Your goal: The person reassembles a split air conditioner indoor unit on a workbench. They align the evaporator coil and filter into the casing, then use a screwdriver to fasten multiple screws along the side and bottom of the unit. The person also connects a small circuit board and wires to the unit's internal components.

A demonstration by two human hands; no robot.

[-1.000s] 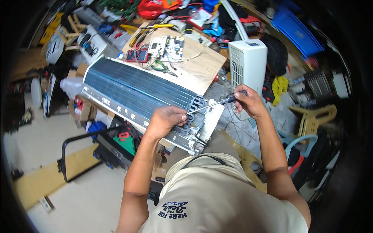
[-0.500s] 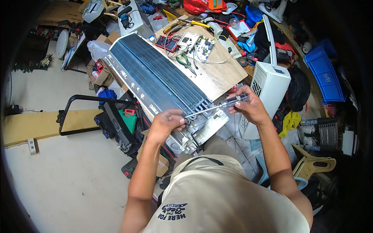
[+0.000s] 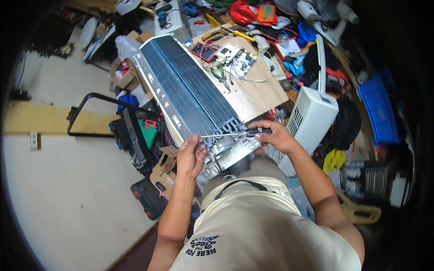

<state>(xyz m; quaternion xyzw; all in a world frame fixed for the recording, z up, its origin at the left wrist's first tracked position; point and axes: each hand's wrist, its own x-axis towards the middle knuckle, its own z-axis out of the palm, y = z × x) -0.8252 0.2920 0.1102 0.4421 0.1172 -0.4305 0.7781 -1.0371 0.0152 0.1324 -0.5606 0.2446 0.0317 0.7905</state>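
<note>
A long screwdriver point(image 3: 226, 134) with a dark handle lies crosswise in front of me. My right hand point(image 3: 278, 136) is closed around its handle. The thumb and fingers of my left hand point(image 3: 191, 156) are pinched together at the tip end of the shaft; anything small held there cannot be made out. Beneath both hands is the near end of an air conditioner indoor unit point(image 3: 181, 86), with its dark blue finned coil facing up. Bent copper-type pipe ends point(image 3: 228, 125) and a white plastic end part point(image 3: 237, 151) show just under the screwdriver.
A wooden board point(image 3: 260, 97) right of the unit carries a circuit board point(image 3: 244, 61), green-handled pliers point(image 3: 220, 74) and a red multimeter point(image 3: 204, 51). A white casing point(image 3: 309, 117) stands at right, a blue crate point(image 3: 379, 108) beyond. Toolboxes point(image 3: 147, 198) and a black folding handle point(image 3: 77, 113) are at left.
My right hand has come lower and slightly left, levelling the screwdriver. My left hand has dropped a little, still at the tip end. The whole view has shifted somewhat.
</note>
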